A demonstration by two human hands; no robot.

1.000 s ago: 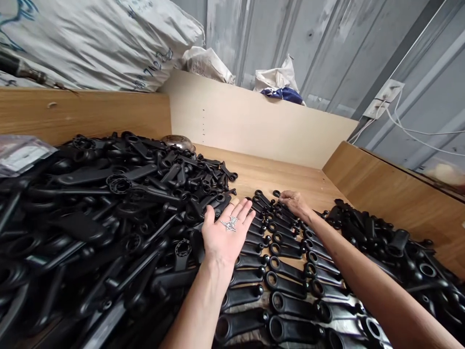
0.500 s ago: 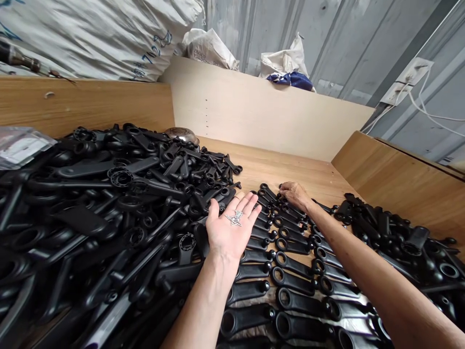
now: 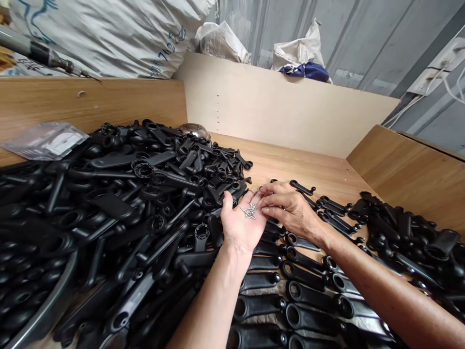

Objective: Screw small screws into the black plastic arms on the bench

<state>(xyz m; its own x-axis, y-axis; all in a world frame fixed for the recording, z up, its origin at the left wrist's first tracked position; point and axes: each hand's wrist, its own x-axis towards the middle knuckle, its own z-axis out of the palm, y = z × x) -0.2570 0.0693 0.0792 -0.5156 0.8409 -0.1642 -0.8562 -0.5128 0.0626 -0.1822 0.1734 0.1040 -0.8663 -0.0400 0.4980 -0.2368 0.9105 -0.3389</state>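
My left hand point(image 3: 241, 223) lies palm up, fingers stretched out, in the middle of the view. On its palm rests a small heap of short silver screws or pins point(image 3: 250, 211); their exact kind is too small to tell. My right hand point(image 3: 290, 208) comes in from the right, its bent fingers slightly apart over the left fingers, tips close beside the heap. Nothing shows between them. Below both hands run rows of black lever-like arms point(image 3: 307, 293), each with a ring at one end and a knob at the other.
A large pile of loose black arms point(image 3: 152, 184) covers the left side, and a smaller pile point(image 3: 403, 232) sits at right. A clear plastic bag point(image 3: 47, 140) lies far left. Wooden boards point(image 3: 283, 109) wall the bench. A power tool point(image 3: 43, 53) hangs upper left.
My right hand has moved left and nearer, from the far end of the rows to my left palm. The left hand still carries the silver pieces. The view has shifted.
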